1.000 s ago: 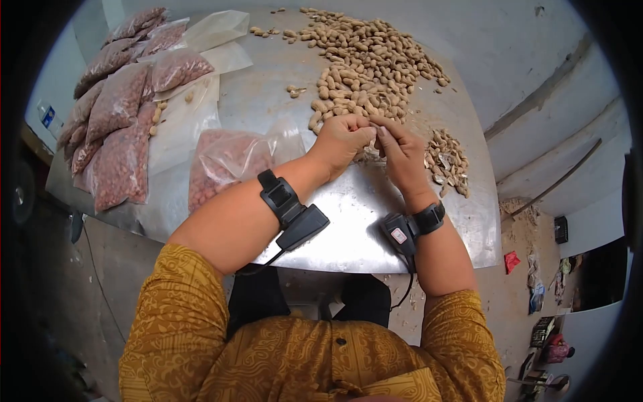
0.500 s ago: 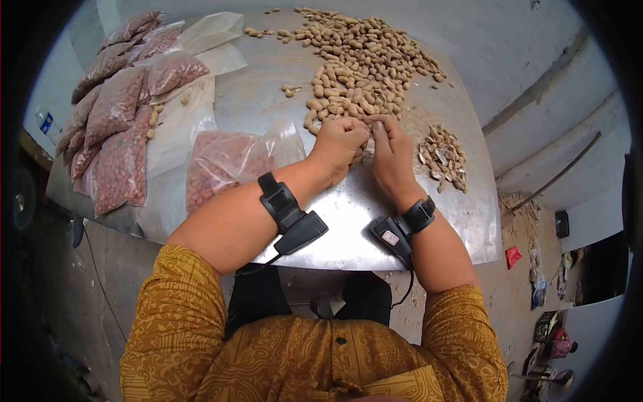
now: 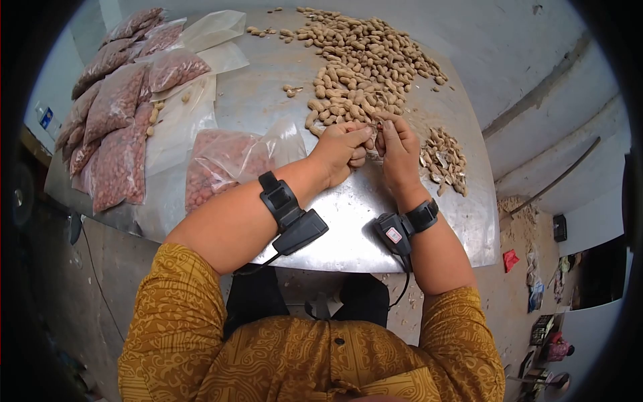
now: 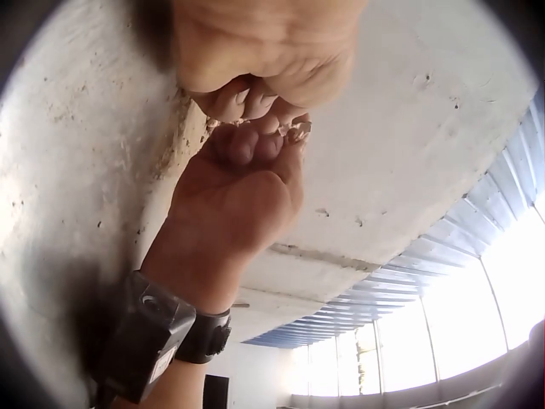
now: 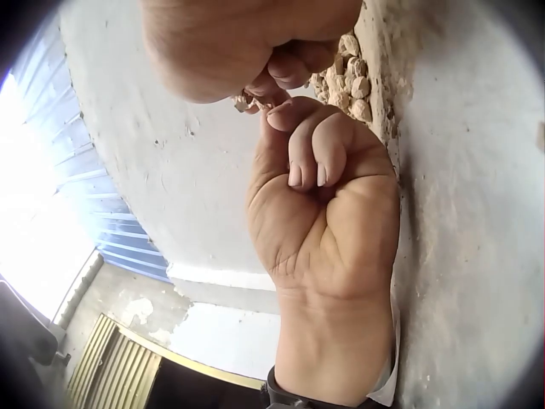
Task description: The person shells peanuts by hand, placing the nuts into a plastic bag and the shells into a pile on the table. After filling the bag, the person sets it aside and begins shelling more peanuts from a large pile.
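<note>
Both hands meet at the near edge of a heap of unshelled peanuts [image 3: 365, 60]. My left hand [image 3: 340, 149] pinches a peanut between thumb and forefinger, its other fingers curled. From the other side my right hand [image 3: 402, 154] grips the same peanut with thumb and fingertips. Its shell [image 5: 245, 104] looks broken and ragged in the right wrist view, and a reddish bit shows by the right fingertips in the head view. Fingers hide most of the peanut. To the right of the right hand lies a small pile of empty shells [image 3: 443, 161].
An open clear bag of reddish shelled peanuts [image 3: 218, 167] lies left of the left forearm. Several filled bags [image 3: 117, 107] are stacked at the table's left, beside flat clear bags [image 3: 214, 30]. A few loose peanuts [image 3: 291, 90] lie mid-table. A wall [image 3: 536, 67] stands along the right.
The hands, pressed close around the peanut before, are now slightly apart at the fingertips. The broken shell and a reddish bit have come into view between them.
</note>
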A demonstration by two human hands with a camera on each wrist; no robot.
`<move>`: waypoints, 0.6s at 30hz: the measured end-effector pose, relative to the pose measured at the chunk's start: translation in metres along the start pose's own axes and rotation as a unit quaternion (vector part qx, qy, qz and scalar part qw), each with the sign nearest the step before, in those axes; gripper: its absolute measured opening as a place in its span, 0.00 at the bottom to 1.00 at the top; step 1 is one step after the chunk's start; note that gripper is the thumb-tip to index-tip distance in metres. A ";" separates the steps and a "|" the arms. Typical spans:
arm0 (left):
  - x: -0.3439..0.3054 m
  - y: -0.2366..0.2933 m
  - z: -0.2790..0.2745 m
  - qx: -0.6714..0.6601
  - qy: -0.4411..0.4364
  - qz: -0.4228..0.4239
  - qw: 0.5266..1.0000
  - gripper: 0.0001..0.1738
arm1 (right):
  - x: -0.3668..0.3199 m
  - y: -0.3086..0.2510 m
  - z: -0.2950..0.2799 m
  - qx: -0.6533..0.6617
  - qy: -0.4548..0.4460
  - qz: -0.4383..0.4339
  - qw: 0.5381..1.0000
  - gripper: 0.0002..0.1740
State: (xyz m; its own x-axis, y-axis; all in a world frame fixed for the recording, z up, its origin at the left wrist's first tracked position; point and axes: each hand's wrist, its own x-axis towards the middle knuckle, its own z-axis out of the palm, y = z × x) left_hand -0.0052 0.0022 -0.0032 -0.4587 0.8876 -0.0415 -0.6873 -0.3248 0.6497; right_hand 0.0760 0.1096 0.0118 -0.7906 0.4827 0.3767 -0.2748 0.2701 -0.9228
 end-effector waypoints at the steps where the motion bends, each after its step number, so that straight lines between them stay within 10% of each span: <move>1: 0.001 0.000 -0.001 -0.013 0.002 -0.010 1.000 0.03 | 0.000 -0.001 0.000 -0.058 0.002 -0.030 0.998 0.10; 5: 0.002 0.001 -0.001 -0.057 0.027 -0.033 0.997 0.04 | -0.002 -0.014 0.004 -0.224 -0.012 -0.189 0.956 0.10; 18: 0.003 0.006 -0.003 -0.111 0.029 -0.077 0.990 0.09 | 0.013 -0.009 -0.021 -0.343 0.049 -0.213 0.914 0.09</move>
State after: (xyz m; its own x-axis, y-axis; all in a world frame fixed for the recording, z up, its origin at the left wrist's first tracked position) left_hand -0.0126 0.0023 -0.0016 -0.3656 0.9142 -0.1748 -0.8553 -0.2559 0.4504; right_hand 0.0799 0.1310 0.0264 -0.6293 0.2762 0.7264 -0.1117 0.8929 -0.4363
